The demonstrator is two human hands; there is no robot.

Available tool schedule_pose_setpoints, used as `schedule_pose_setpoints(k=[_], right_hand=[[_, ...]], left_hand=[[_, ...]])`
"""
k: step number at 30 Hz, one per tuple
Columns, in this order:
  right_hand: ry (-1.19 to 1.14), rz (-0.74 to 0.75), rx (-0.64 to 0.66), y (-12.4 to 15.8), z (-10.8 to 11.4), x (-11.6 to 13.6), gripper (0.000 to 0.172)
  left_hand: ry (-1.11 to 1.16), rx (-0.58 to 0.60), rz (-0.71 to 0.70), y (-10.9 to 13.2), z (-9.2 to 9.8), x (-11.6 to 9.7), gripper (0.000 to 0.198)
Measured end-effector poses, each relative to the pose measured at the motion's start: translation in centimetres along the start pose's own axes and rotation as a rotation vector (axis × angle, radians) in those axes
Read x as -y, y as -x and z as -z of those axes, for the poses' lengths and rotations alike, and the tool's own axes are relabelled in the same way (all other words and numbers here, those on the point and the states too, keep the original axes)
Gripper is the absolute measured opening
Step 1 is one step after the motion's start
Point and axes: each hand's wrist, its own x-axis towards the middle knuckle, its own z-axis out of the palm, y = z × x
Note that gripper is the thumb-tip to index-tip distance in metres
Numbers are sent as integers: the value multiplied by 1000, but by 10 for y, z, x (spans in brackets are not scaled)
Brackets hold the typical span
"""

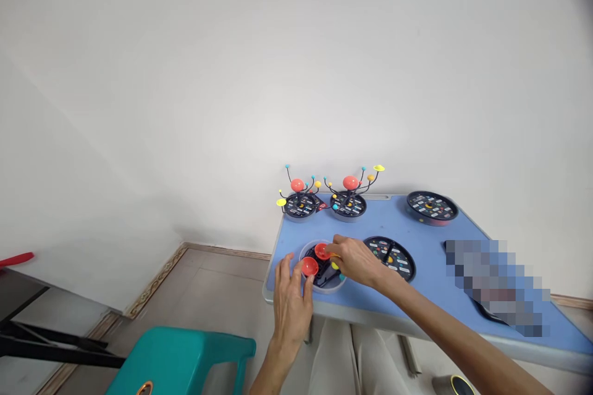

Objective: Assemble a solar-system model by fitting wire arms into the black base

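Observation:
My left hand point(291, 302) grips a red plastic half-ball point(310, 266) between thumb and index finger, its hollow side up; the other fingers are spread. My right hand point(356, 259) reaches in from the right, its fingertips closed at the edge of a second red half-ball point(322, 251). Both halves are over a round clear tray point(328, 290) near the table's front left. Black parts and a yellow piece point(334, 265) lie in that tray. Partly behind my right wrist is a round black disc point(402, 259) printed with planets.
Two assembled solar system models point(301, 205) point(349, 205) stand at the back of the blue table point(435, 296). Another round black base point(432, 207) lies at the back right. A blurred-out object point(495, 287) lies at the right. A teal stool point(171, 358) stands at the lower left.

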Motion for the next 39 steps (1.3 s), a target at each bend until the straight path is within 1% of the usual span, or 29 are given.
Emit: schedule_pose_setpoints(k=[2,4,7,10,13,15,18,20,22,23,25,27,28,30,32,34,36,39], right_hand=[[87,13,41,-9,-6,0,24],[114,15,59,-13,-9,-1,21],[129,-16,66,-12,-8,-2,20],[138,-36,48,-6,-5,-1,24],[117,89,44,-2,-7,4,26],[99,179,81,-3,-12,8,26],[79,217,135,-7,-17,11,26],[50,226,142,-8,-16,9,25],[-66,219,95,-7,-9,4,22],[-174,200,47,-6,-5,1,21],[-462,124,-72,-3,4,-7,18],[-747,12,-162,1,12,-14,16],[-869,-42,-179,3,14,-17,17],[-1056,-152,-178,7,16,-22,21],[-1165,-246,-170,11,16,-26,26],[-1208,-306,-166,16,13,-28,30],[-1213,-331,-161,21,11,-30,32],[-1217,-355,-143,27,8,-30,33]], left_hand=[[18,52,7,1,-3,3,33],[35,86,5,1,-5,3,34],[44,105,11,-1,-6,2,32],[39,132,21,-4,-6,2,31],[48,157,24,-5,-5,1,32],[55,154,33,-4,-6,1,32],[64,153,44,-1,-7,2,33],[75,164,51,0,-7,2,33],[90,145,61,-2,-5,2,33],[96,116,61,-3,-3,2,32],[103,41,38,-9,2,-1,30],[114,5,-16,-16,9,-6,30],[121,15,-49,-21,12,-9,30],[130,79,-112,-30,15,-15,30],[109,137,-154,-39,16,-17,27],[44,149,-158,-49,13,-15,25],[-62,151,-134,-59,9,-10,25],[-243,226,-122,-72,3,-5,28]])
